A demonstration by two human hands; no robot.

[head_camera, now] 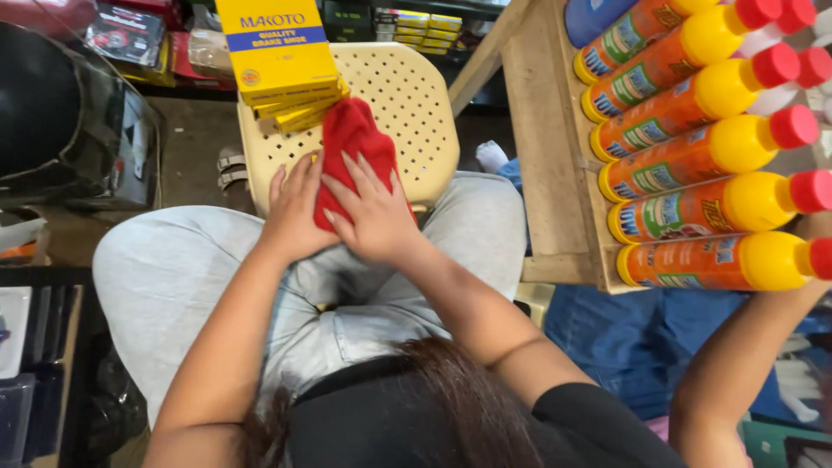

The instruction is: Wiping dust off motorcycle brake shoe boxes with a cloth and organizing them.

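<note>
Left hand [293, 211] and right hand [374, 214] both pressed flat, fingers spread, on soft red cloth [354, 147]; no pinch grip. Cloth lies on cream perforated plastic chair seat [407, 104], at 12 o'clock from lap. Likely light, limp, non-slip; best gathered at bunched middle. Yellow flat cardboard boxes [282, 61] stacked at 11 o'clock, touching cloth. Orange spray cans [685, 156] at 2 o'clock.

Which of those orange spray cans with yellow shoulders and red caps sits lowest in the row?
The bottom orange spray can, beside another person's forearm; the rest stack above it.
</note>
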